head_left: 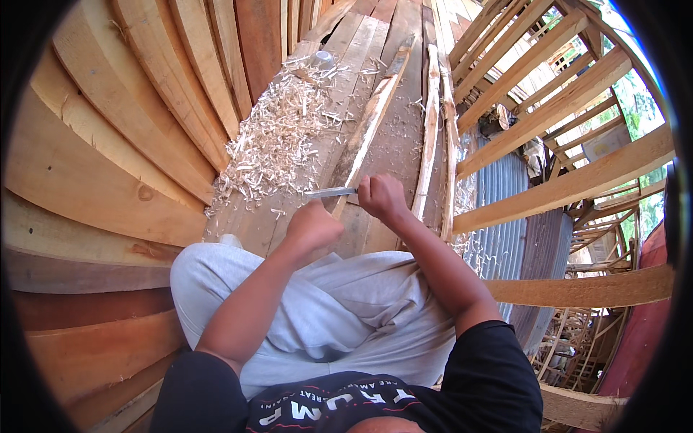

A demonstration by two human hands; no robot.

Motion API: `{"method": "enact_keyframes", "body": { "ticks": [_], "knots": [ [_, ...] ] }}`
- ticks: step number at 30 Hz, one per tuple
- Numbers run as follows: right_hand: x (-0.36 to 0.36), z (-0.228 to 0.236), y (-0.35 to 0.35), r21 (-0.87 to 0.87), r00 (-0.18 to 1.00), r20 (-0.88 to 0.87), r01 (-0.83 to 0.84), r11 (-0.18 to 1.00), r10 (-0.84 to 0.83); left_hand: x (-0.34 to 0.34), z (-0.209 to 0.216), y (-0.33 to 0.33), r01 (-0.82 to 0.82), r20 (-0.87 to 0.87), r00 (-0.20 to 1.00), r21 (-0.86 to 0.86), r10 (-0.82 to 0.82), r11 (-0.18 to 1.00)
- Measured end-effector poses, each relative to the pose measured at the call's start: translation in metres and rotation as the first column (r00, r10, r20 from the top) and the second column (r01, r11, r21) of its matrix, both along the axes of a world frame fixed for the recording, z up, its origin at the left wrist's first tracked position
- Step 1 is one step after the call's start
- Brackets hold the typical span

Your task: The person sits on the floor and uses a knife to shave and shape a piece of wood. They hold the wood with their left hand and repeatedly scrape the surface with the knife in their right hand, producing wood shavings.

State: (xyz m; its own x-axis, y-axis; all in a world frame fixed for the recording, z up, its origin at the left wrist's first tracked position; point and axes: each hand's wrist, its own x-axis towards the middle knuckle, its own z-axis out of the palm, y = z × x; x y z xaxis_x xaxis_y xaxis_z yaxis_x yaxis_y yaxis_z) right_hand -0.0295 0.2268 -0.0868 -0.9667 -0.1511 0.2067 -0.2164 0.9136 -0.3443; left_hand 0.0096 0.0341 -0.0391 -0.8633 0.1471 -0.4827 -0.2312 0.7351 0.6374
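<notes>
A: Status on the hands?

B: Right hand (381,196) is fisted around the handle of a knife (330,192), fingers curled tight; blade sticks out to the left. Left hand (312,227) is a closed fist just below the blade. Can't tell what its fingers pinch, if anything; they're turned away from the camera.

A: Workpiece?

B: Long wooden stick (372,119), lying on the plank floor (401,137) and running away from the knees. Near end sits under the blade, between the two hands. Pile of wood shavings (278,137) to its left, stacked boards (108,144) beyond that.

A: Advice for the cut?

B: My read: keep the blade shallow to the grain, take thin passes, stroke away from the body. Left fist looks close to the edge, so I'd keep it behind the blade line. Stick is long and loose on the floor; it could roll, so pin it firmly.

A: Other hazards?

B: Open timber railing (548,108) on the right.
</notes>
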Motion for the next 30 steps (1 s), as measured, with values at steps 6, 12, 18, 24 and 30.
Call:
{"method": "enact_keyframes", "body": {
  "ticks": [6, 12, 18, 24, 30],
  "knots": [
    [-0.006, 0.009, -0.002, 0.026, 0.994, 0.082, 0.076, 0.997, -0.078, -0.006, 0.004, 0.002, -0.041, -0.017, 0.999, 0.019, 0.041, 0.999],
    [-0.053, 0.004, 0.073, 0.028, 0.9, 0.083, 0.426, 0.904, -0.427, 0.012, -0.041, 0.009, 0.136, 0.019, 0.99, 0.146, -0.14, 0.98],
    [-0.03, -0.004, 0.032, -0.077, 0.911, 0.269, 0.343, 0.936, -0.312, 0.007, 0.005, -0.012, -0.021, 0.02, 1.0, 0.07, 0.02, 0.997],
    [0.017, 0.048, -0.018, 0.033, 0.921, 0.369, 0.119, 0.992, -0.122, 0.0, 0.014, -0.017, -0.025, 0.032, 0.999, 0.012, 0.024, 1.0],
    [0.02, 0.004, -0.014, 0.002, 0.994, 0.027, 0.105, 0.994, -0.105, 0.012, 0.008, -0.004, 0.0, -0.102, 0.995, -0.06, -0.006, 0.998]
  ]
}}
